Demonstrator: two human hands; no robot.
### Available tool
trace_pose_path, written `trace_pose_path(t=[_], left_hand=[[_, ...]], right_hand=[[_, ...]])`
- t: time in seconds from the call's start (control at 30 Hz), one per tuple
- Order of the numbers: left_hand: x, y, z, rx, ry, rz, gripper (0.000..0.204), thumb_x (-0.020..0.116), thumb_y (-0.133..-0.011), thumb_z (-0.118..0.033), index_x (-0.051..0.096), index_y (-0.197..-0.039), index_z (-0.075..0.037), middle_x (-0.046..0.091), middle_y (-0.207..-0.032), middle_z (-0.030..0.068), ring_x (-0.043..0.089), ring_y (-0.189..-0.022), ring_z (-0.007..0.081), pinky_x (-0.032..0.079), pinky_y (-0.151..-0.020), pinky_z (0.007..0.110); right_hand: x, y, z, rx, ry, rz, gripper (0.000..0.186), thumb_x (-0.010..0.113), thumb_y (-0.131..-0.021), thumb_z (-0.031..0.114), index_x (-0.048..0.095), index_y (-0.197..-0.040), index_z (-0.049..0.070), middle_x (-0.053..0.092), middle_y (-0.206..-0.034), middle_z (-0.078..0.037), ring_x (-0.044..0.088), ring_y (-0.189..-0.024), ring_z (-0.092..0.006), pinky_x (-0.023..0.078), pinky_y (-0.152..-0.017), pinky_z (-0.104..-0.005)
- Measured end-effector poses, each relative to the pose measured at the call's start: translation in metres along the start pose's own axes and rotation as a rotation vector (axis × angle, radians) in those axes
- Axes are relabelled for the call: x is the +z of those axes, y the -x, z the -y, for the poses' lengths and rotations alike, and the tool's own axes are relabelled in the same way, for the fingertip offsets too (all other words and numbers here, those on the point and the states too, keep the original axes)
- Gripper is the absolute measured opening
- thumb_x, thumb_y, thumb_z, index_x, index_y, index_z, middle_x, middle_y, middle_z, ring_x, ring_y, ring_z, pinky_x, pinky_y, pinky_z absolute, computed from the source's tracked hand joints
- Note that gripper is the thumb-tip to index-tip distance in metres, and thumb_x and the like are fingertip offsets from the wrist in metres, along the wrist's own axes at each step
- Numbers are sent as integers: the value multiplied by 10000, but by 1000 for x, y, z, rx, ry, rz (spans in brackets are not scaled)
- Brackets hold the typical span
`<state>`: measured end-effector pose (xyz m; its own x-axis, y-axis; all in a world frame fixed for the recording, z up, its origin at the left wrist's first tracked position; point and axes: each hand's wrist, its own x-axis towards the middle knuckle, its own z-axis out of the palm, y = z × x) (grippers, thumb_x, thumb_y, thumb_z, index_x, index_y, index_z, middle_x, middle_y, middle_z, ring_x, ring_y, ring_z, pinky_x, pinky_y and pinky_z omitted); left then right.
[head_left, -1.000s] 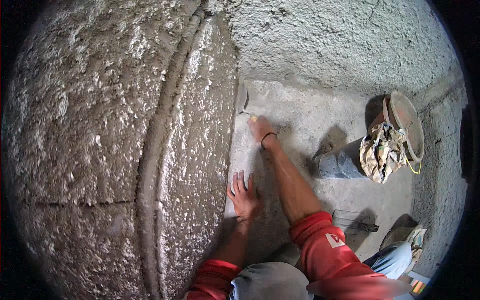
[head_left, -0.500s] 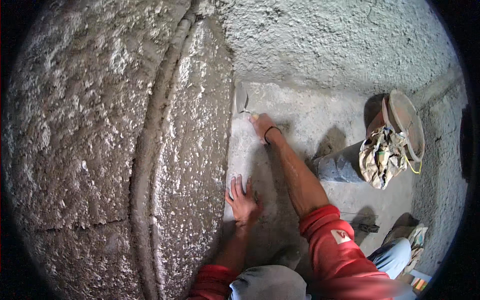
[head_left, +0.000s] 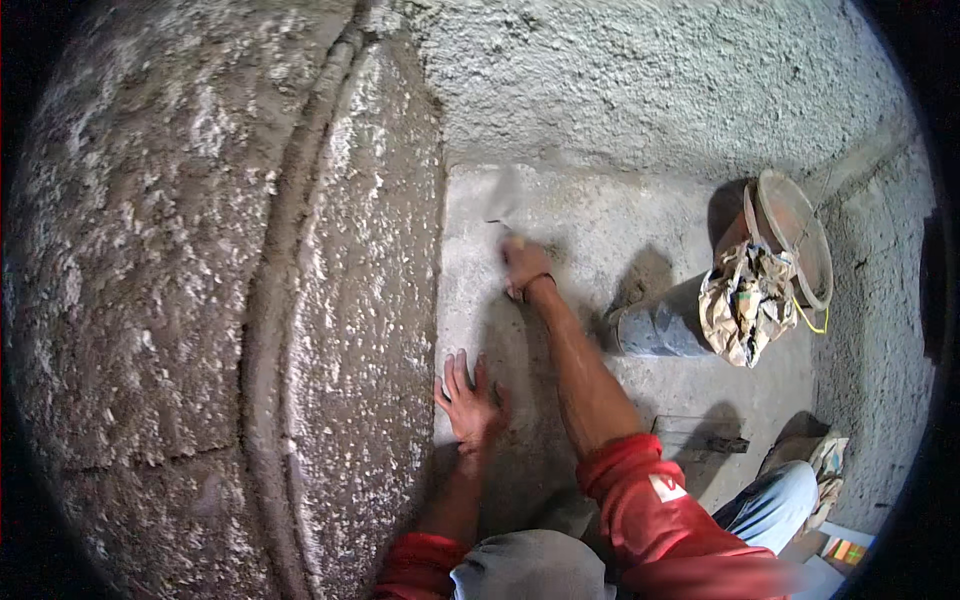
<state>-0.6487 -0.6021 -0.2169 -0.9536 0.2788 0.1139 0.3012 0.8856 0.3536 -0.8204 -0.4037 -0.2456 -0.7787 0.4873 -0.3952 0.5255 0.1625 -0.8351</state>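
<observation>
My right hand (head_left: 525, 266) is closed around the handle of a small trowel (head_left: 506, 188), reaching toward the far left part of the concrete floor (head_left: 590, 215). The trowel's blade is blurred and points toward the far wall; whether it touches the floor I cannot tell. Nearer to me, my left hand (head_left: 472, 408) rests with spread fingers on the floor, close beside the foot of the left wall. It holds nothing.
The rough left wall (head_left: 360, 300) carries a vertical ridge. A rough grey wall (head_left: 650, 90) stands ahead. To the right are a grey cylindrical container (head_left: 660, 328), crumpled paper (head_left: 748, 305) and a round bucket (head_left: 800, 235). A flat rectangular tool (head_left: 690, 433) lies nearer.
The trowel in my right hand has moved right, away from the left wall. My left hand stays on the floor. The whole view has shifted a little, revealing more of the flat tool.
</observation>
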Motion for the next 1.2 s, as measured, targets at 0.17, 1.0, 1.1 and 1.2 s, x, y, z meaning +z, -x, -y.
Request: trace_pose_path(t=[0.17, 1.0, 1.1, 1.2], left_hand=[[2, -6, -13, 49, 27, -74, 512, 571, -776, -255, 507, -1246, -61, 375, -1356, 161, 299, -1308, 356, 214, -1028, 562], [-1, -2, -4, 62, -2, 1, 627, 683, -675, -272, 486, -1223, -41, 328, -1401, 156, 276, -1317, 347, 212, -1018, 573], [-8, 0, -3, 39, -18, 5, 628, 695, -660, -265, 500, -1214, -43, 326, -1402, 155, 276, -1319, 341, 209, -1020, 575], [-10, -2, -10, 46, -13, 3, 617, 700, -652, -254, 512, -1203, -48, 325, -1403, 153, 275, -1320, 337, 210, -1021, 574]], right_hand=[[-17, -2, -49, 1, -146, -234, 491, 489, -891, 441, 581, -967, -35, 584, -596, -171, 592, -544, -364, 498, -579, -455], [-6, 25, 9, -267, 406, 251, 471, 503, -880, 431, 600, -966, -21, 638, -843, -284, 617, -847, -446, 476, -754, -498], [-31, 56, 8, -177, 247, 354, 496, 527, -868, 439, 607, -950, -44, 640, -830, -277, 611, -836, -452, 482, -743, -479], [-44, 73, 10, -40, 312, -119, 532, 527, -865, 449, 577, -985, -67, 627, -896, -294, 594, -874, -466, 473, -769, -480]])
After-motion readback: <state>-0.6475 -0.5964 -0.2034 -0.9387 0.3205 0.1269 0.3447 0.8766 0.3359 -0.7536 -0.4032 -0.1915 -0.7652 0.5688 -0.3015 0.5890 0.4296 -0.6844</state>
